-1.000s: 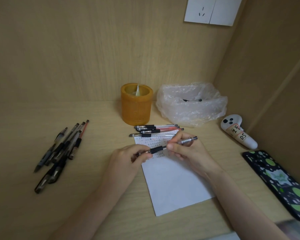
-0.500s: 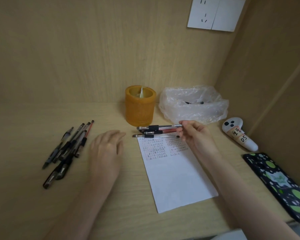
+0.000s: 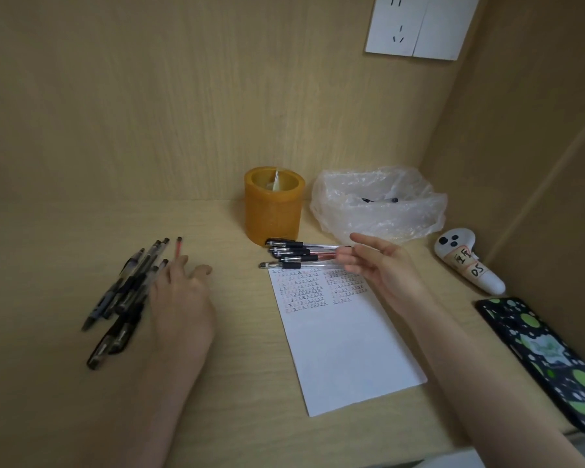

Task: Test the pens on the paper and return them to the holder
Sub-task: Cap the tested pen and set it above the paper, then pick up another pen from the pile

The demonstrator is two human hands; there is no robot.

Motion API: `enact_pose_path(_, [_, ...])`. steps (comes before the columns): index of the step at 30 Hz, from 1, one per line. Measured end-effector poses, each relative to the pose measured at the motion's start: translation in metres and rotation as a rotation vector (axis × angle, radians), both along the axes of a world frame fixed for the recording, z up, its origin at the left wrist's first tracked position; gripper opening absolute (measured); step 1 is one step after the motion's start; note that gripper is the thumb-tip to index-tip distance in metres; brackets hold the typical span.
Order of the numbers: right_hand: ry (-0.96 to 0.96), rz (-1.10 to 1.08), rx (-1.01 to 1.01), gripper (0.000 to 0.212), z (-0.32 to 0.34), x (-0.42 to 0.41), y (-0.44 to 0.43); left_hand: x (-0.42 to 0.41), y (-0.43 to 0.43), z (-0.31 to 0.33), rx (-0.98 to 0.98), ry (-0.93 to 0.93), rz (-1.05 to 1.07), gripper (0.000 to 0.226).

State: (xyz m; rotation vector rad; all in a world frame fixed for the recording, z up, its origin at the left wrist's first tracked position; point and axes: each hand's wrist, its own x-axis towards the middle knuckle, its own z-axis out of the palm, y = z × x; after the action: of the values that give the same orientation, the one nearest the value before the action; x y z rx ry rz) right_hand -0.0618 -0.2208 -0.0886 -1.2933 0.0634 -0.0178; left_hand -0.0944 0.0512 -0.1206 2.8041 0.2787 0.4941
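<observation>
My L hand [image 3: 183, 298], fingers spread, rests on the loose pens [image 3: 125, 295], likely to pick the next, while R hand [image 3: 382, 268] hangs open, empty, by the pen stack [image 3: 301, 255] btwn paper [image 3: 345, 349] & holder [image 3: 272, 206].

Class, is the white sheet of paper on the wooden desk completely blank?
No, the white sheet of paper bears rows of small black and red marks across its top part.

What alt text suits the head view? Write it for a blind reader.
A person's left hand lies over loose dark pens on a wooden desk, while the right hand hovers open by capped pens between an orange holder and scribbled paper.
</observation>
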Motion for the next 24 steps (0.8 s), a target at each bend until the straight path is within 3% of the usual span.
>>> enact_pose_path(7, [-0.042, -0.020, -0.003, 0.021, -0.010, -0.011, -0.009, -0.004, 0.000, 0.008, -0.057, -0.005, -0.012, 0.063])
enact_pose_path(17, [-0.078, 0.016, 0.030, 0.020, -0.013, -0.014, -0.006, -0.005, -0.004, 0.002, -0.093, -0.097, -0.060, 0.052])
enact_pose_path(24, [-0.095, 0.040, 0.032, 0.020, -0.015, -0.014, -0.007, -0.007, -0.014, 0.010, -0.326, -0.326, -0.265, 0.046])
